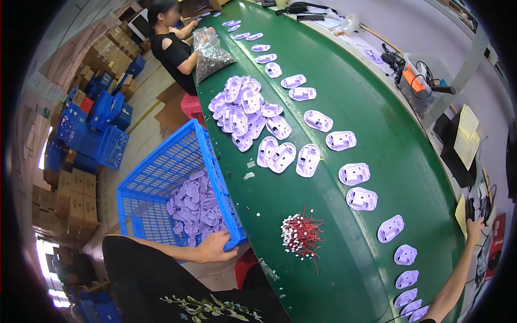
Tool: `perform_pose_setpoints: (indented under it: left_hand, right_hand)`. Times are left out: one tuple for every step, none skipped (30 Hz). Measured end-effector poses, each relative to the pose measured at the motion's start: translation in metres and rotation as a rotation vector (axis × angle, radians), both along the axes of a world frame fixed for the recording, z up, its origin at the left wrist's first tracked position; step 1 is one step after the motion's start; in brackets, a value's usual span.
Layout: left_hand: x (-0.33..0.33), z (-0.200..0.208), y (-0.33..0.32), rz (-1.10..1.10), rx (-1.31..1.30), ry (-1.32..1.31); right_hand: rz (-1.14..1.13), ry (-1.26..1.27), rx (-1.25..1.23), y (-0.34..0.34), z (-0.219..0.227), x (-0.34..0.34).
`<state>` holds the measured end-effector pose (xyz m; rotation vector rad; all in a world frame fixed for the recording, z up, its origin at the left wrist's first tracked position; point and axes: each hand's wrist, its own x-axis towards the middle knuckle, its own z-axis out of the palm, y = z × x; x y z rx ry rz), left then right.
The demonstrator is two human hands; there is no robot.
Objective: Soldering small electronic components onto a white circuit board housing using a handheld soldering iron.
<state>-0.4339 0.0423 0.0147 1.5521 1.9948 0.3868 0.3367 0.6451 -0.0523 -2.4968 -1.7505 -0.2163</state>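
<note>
My left hand (215, 247) is closed over the near corner of a blue plastic basket (212, 177), its fingers hooked on the rim. Thin purple plastic parts (196, 207) lie heaped inside. My right arm stretches across the green conveyor belt (339, 258) to the far side. There my right hand (474, 227) is closed at a small dark object (470, 208) too unclear to name. On the belt between my hands sits a pile of short red wires with white connectors (301, 234). Purple oval shells (362, 199) lie in a curving row along the belt.
A heap of purple shells (237, 107) lies on the belt's left side. Beyond it a co-worker (175, 48) handles a clear bag of small parts (212, 59). A grey bin with cables (425, 81) and a black box (460, 145) line the right ledge. Blue crates (97, 129) stand left.
</note>
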Motion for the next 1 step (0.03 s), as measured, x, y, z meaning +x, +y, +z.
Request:
perform_pose_setpoints:
  left_hand:
    - [0.0008,0.0022,-0.0005,0.000,-0.013,0.025]
  right_hand:
    - [0.016,0.010,-0.012,-0.0356,-0.0130,0.0089]
